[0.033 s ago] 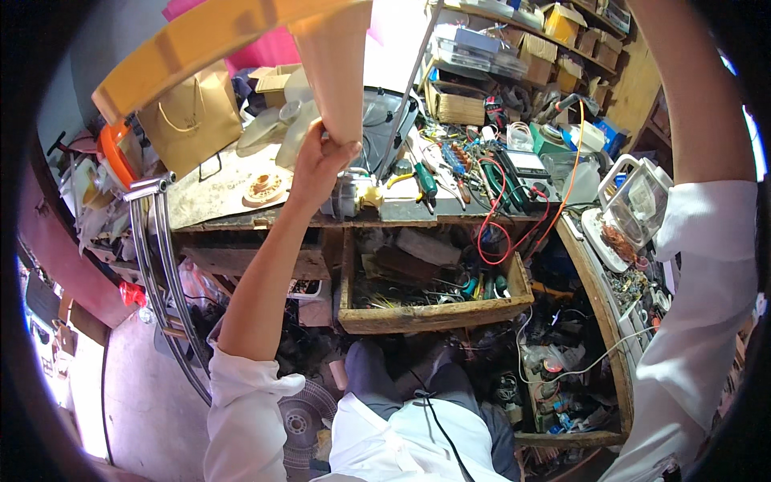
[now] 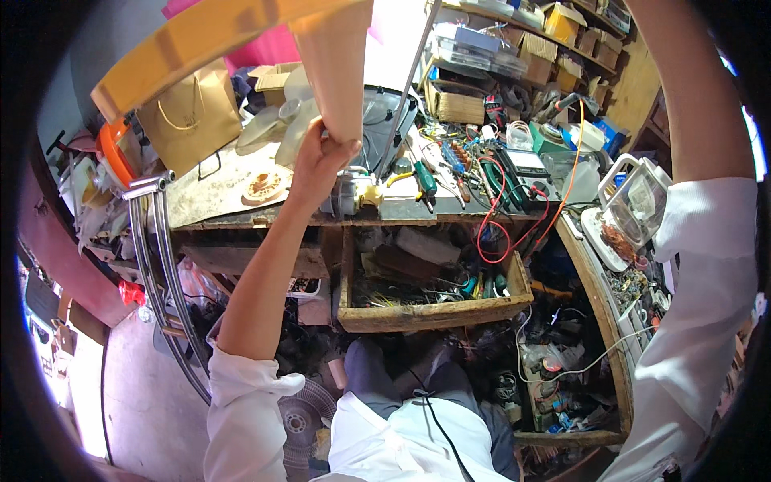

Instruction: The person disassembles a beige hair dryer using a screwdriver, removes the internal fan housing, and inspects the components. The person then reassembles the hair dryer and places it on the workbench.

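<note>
My left hand [image 2: 319,165] is closed round the lower end of a cream tapered post [image 2: 336,76], held up above the workbench. The post joins a yellow-orange curved band [image 2: 181,55] that crosses the upper left of the picture and runs out past the top edge. My right forearm [image 2: 703,104] rises along the right side; its hand is beyond the upper edge. Below my left hand, a small motor-like part with a pale yellow end [image 2: 353,195] sits at the bench edge. Pliers with yellow handles [image 2: 401,178] and a green-handled screwdriver [image 2: 426,181] lie to its right.
An open wooden drawer [image 2: 434,317] of tools juts out toward my lap. Red test leads [image 2: 484,241] hang over the bench edge. A brown paper bag [image 2: 189,120] stands at left, near bent chrome tubes [image 2: 161,265]. A clear container [image 2: 638,201] stands at right.
</note>
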A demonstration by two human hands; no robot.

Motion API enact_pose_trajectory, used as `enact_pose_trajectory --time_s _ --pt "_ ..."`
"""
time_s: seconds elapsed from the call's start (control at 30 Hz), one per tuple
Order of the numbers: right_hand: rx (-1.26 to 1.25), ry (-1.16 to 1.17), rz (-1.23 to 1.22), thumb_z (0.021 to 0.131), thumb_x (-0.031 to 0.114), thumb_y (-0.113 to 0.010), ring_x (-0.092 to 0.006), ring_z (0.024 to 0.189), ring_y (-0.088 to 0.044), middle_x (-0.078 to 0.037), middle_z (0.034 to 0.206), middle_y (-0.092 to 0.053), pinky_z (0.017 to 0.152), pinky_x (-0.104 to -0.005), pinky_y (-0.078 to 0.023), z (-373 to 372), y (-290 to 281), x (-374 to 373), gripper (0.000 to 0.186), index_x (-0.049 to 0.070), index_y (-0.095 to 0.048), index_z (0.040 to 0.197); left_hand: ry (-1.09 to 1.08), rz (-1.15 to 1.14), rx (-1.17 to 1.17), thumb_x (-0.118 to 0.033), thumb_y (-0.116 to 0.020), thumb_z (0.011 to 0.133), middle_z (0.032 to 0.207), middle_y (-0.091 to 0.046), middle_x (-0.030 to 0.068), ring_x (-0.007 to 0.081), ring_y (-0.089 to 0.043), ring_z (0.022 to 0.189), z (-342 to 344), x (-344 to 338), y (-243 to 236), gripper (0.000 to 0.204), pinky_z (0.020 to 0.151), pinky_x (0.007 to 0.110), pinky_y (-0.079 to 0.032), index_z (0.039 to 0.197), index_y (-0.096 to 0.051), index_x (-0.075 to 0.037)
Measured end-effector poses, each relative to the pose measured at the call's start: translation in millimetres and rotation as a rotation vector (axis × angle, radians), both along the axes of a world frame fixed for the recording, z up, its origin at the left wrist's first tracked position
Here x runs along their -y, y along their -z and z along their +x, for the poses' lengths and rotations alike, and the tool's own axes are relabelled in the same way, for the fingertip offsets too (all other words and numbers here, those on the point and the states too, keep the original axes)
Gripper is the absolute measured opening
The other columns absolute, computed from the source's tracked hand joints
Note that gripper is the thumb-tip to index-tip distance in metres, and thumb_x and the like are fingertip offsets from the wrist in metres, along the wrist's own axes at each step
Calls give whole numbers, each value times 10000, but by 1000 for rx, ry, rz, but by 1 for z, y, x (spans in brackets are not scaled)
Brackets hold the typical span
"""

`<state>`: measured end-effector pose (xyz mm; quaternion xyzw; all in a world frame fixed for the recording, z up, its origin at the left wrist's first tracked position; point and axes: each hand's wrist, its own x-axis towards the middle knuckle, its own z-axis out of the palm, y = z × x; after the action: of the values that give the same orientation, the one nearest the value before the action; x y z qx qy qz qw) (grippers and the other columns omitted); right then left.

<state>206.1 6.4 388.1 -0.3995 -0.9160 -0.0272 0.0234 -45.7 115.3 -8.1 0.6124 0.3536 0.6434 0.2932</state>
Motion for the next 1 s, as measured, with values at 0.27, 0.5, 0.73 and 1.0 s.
enact_pose_trajectory --time_s 0.27,0.5,0.73,1.0 --pt "-244 -114 350 1024 193 -588 -88 616 -375 17 755 -524 551 -264 -334 -5 59 -6 176 27 -631 1060 20 -12 68 -117 -738 936 1124 -644 74 113 -643 952 8 5 -1 544 800 244 -529 1375 -439 1" --pt "-367 108 -6 1012 284 -617 -142 640 -469 -34 785 -597 581 -322 -406 -23 39 22 314 -21 -674 1063 51 2 122 -120 -748 930 1069 -654 48 82 -632 894 1 4 2 512 759 225 -507 1346 -466 -23" --pt "-235 33 64 1026 258 -615 -183 862 -542 -132 1134 -619 710 -345 -489 -2 21 -20 376 -43 -605 1251 39 -8 171 -48 -729 907 979 -653 77 77 -591 781 10 6 -7 499 633 232 -445 1300 -432 26" --pt "133 115 526 1021 365 -609 -241 805 -672 -177 1113 -699 686 -405 -567 -24 17 -43 418 -43 -694 1049 13 -57 214 -79 -753 888 952 -651 60 69 -571 743 15 13 -14 537 625 227 -435 1305 -428 15"
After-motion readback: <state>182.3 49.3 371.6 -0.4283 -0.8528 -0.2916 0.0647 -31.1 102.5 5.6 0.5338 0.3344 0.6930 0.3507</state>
